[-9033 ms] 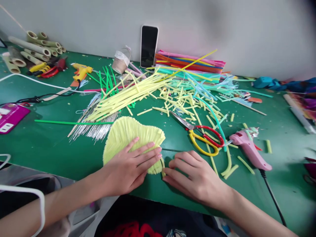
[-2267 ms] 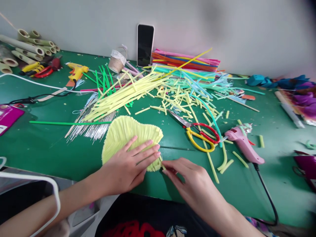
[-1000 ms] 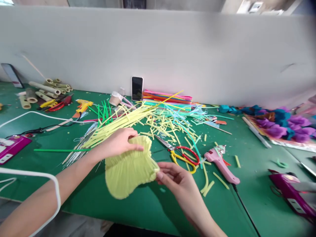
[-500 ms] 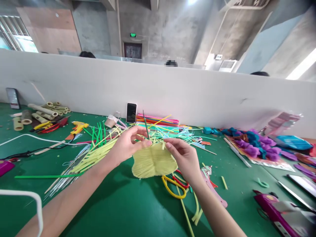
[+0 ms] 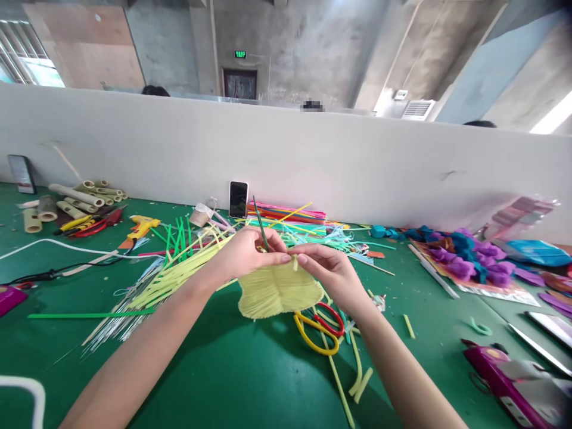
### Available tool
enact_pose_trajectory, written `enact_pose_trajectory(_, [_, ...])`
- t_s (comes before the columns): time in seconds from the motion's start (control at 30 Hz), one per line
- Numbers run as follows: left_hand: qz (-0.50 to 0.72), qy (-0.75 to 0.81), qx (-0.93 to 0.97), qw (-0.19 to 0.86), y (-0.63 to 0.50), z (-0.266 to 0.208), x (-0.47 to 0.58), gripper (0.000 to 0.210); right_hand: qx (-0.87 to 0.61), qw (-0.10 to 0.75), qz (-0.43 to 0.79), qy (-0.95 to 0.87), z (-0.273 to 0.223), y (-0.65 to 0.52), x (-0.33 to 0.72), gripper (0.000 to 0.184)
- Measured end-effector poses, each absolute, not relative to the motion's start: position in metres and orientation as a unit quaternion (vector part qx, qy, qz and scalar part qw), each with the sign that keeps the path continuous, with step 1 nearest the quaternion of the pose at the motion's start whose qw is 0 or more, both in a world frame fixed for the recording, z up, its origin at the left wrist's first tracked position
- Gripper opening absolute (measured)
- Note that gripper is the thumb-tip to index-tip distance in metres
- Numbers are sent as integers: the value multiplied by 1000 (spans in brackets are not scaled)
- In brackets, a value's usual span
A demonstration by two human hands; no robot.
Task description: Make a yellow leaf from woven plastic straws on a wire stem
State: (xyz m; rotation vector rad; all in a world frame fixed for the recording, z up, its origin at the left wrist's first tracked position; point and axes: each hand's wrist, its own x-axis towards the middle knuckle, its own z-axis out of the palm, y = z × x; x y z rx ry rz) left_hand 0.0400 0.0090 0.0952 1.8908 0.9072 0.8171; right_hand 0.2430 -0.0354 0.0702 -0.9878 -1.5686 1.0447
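A pale yellow-green fuzzy panel (image 5: 279,293), ribbed like rows of pipe cleaners and wavy at its lower edge, hangs between my hands over the table. My left hand (image 5: 250,253) is closed on its upper edge, with the thumb pointing right. A thin dark green stem (image 5: 259,219) sticks up out of the left fingers; its lower end is hidden. My right hand (image 5: 333,268) pinches the upper right edge beside a short yellow-green end (image 5: 295,263). The two thumbs almost meet. Below the panel lie scissors with yellow and red handles (image 5: 316,342).
Yellow-green pipe cleaners (image 5: 172,280) lie heaped at the left behind my forearm. A phone (image 5: 238,199) leans on the white partition (image 5: 286,149). A yellow glue gun (image 5: 143,226) and bamboo pieces (image 5: 84,199) are at the left. Purple flowers (image 5: 465,265) lie at the right.
My left thumb and fingers have moved right along the panel's upper edge, closing the gap to my right hand. The panel's upper part is now more covered. The view has shifted slightly.
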Motion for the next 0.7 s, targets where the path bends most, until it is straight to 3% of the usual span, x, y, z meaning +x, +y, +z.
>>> enact_pose_trajectory(0.47, [318,364,756,442,7,92,42,25,-429,441,333,-715,81,-33,243,22])
enact_pose_trajectory(0.7, [317,372,767,415,9,90,41,25,-454,465,335,-682,73,-27,240,27])
